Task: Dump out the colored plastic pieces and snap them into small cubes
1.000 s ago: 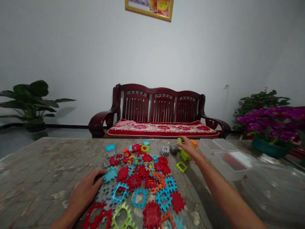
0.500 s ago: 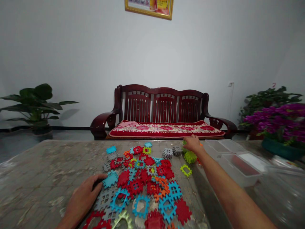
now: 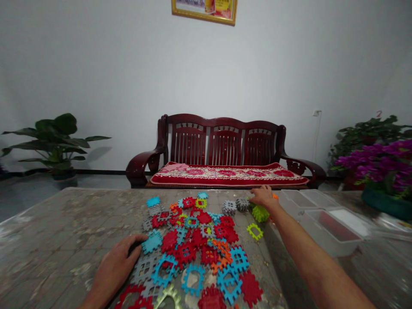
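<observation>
My left hand (image 3: pixel 117 264) rests on the table at the left, thumb and forefinger apart. Its forefinger tip reaches the edge of a solid blue interlocking tile (image 3: pixel 152 241). My right hand (image 3: pixel 263 196) is stretched to the far right, its fingers bent down around green interlocking tiles that show only in slivers beneath it. Just in front of that hand stands a stack of green tiles (image 3: pixel 260 213). Light grey (image 3: pixel 229 207) and dark grey tile stacks (image 3: pixel 242 204) stand to its left. A single green frame tile (image 3: pixel 255 231) lies nearer.
Red, blue, grey, orange and green tiles lie in a loose heap (image 3: pixel 196 238) mid-table. Clear plastic boxes (image 3: pixel 331 231) stand on the right, near purple flowers in a green pot (image 3: pixel 383 201). A wooden bench (image 3: pixel 225 141) is behind the table (image 3: pixel 64 240).
The whole view has shifted slightly, so things sit a little farther right. Both hands stay at nearly the same places by the tiles.
</observation>
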